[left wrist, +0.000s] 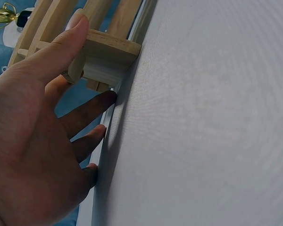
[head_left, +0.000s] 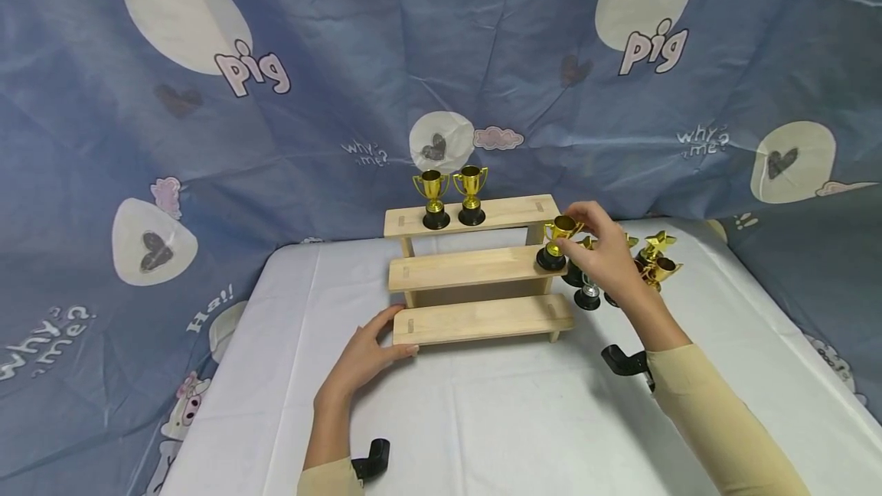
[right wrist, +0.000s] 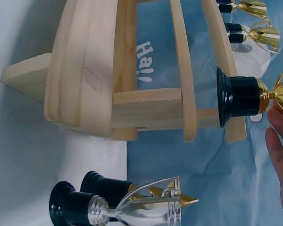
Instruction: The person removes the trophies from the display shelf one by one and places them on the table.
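Observation:
A three-tier wooden display stand stands on the white cloth. At the left end of its lowest step is my left hand, thumb along the front edge and index finger behind, gripping the wood; the other fingers spread apart in the left wrist view. My right hand pinches a gold trophy cup by its cup, upright at the right end of the middle step. In the right wrist view a gap shows between its black base and that step. Two gold trophy cups, one left and one right, stand on the top step.
Right of the stand, partly behind my right hand, several trophies cluster: a silver cup, a gold star trophy and a gold cup among them. A blue printed curtain hangs behind the table.

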`<state>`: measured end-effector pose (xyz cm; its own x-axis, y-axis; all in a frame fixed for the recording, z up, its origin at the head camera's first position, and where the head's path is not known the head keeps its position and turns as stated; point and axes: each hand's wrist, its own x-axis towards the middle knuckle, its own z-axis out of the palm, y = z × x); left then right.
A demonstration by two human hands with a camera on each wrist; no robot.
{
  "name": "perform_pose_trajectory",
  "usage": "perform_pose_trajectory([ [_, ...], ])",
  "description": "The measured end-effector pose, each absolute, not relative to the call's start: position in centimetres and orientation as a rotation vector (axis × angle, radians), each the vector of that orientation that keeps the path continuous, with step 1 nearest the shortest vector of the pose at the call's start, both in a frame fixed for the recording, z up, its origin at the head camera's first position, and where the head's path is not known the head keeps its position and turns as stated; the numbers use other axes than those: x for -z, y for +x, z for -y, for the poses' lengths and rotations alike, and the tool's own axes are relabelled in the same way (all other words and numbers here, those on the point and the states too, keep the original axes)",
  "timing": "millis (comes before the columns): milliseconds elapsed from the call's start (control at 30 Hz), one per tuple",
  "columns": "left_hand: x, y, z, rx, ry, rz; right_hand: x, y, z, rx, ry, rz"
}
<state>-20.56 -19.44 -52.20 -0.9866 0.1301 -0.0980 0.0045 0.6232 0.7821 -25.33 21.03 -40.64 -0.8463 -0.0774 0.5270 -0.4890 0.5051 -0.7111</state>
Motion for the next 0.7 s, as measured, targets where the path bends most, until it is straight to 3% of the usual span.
perform_pose_trajectory([
  [700, 52.1, -20.5, 19.4, -1.296, 0.102, -2.694, 42.8, -23.7, -23.0, -1.302, 0.373, 2.333],
])
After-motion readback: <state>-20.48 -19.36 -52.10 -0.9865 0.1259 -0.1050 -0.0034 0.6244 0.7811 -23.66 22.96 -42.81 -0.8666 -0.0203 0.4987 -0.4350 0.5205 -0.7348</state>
